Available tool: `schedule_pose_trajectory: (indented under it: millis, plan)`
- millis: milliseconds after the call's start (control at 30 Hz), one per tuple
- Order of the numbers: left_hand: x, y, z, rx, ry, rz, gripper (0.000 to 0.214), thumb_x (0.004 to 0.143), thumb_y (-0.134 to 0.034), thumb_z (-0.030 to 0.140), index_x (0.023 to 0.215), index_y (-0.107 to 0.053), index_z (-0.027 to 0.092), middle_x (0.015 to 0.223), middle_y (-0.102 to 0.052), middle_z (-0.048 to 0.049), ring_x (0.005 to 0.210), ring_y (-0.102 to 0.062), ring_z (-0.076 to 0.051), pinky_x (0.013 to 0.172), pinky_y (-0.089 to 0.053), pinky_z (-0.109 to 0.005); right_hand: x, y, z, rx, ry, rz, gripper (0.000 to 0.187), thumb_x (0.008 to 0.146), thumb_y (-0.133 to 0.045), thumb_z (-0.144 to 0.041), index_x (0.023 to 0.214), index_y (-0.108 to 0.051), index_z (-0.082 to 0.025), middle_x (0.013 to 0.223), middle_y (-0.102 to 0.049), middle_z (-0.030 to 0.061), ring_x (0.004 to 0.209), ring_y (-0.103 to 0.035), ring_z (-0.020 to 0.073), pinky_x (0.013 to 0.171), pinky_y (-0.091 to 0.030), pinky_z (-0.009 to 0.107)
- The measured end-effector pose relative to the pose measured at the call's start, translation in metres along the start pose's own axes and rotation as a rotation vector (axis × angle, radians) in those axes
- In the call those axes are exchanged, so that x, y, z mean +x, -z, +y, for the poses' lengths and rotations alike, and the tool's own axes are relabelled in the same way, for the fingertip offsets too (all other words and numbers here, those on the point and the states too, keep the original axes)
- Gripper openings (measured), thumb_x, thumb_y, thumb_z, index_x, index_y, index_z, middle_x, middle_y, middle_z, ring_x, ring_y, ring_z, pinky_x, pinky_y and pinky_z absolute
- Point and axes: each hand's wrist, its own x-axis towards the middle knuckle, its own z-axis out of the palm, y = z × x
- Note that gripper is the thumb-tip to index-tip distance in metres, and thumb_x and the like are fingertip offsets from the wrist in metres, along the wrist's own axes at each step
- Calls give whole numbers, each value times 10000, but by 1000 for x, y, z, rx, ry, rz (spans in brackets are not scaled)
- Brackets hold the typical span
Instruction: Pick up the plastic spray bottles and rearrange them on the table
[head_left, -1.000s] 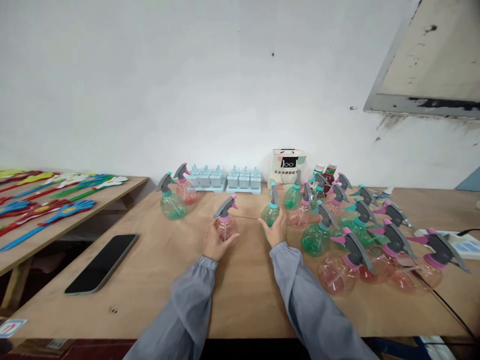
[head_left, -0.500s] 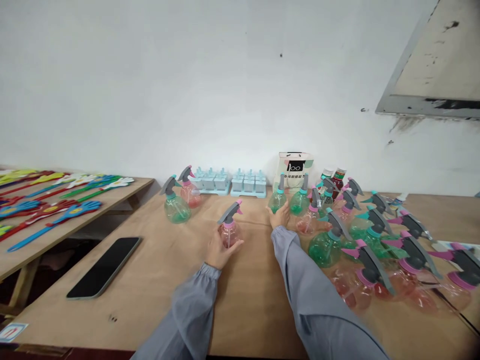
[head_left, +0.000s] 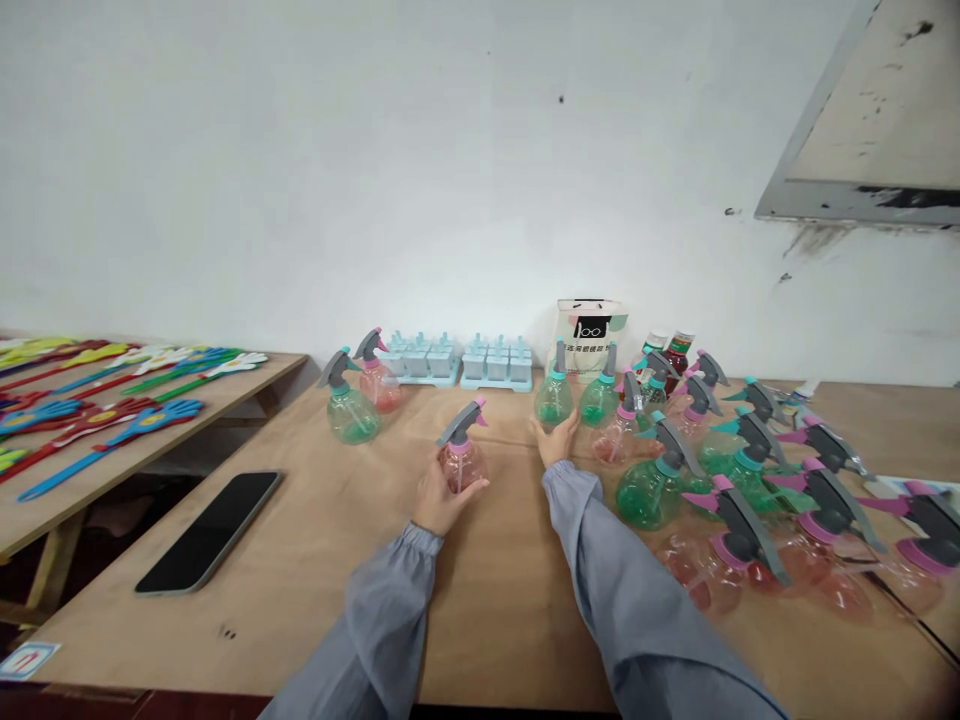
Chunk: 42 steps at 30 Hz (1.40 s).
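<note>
The pink spray bottle (head_left: 460, 462) stands upright mid-worktop (head_left: 315, 540), where it stood a second ago, with the left hand (head_left: 437, 497) wrapped round its body from the near side. The green spray bottle (head_left: 553, 398), then held nearer, now stands farther back by the box (head_left: 591, 325). The right hand (head_left: 559, 438) lies open just before it, fingers spread, arm outstretched.

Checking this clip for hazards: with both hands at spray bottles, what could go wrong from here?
The open right hand rests by a green bottle standing close to its neighbour; a push could topple both.
The right sleeve lies beside the crowded bottles; a sideways sweep might knock some over.
The left hand grips the pink bottle low down; it might tip.
</note>
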Motion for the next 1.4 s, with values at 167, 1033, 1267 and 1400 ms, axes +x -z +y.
schedule_pose_trajectory:
  millis: [167,1033,1267,1400]
  plan:
    - [-4,-2,9,22,-2,-5,879,729,-754,595,1407,-375,183,1331,-604,-182,1251,-612,-354,1064,-484,-547,-43,13,-10,182,83,-21,894,879,-492,-675,1494,-215,-88,1556,-277,294,1509,-245,350,1200,-264,569]
    - [2,8,4,176,-162,251,629,823,-645,559,1321,-486,209,1205,-610,-133,1149,-605,-363,1039,-462,-545,-85,85,-116,603,261,-611,460,805,-619,-241,1264,-593,-235,1148,-672,73,992,-663,191,902,-552,345]
    - [105,94,-28,410,366,668,965,695,-782,478,1429,-304,72,1489,-400,-273,1426,-365,-422,1155,-326,-601,-75,98,-101,600,373,-654,417,745,-640,-216,1161,-634,-250,1156,-698,63,952,-661,179,872,-544,320]
    - [127,118,-43,475,553,479,923,689,-805,502,1385,-361,88,1420,-476,-285,1367,-428,-471,1063,-388,-652,-71,104,-92,586,332,-569,393,742,-624,-222,1128,-669,-277,1107,-716,51,920,-659,200,864,-554,364]
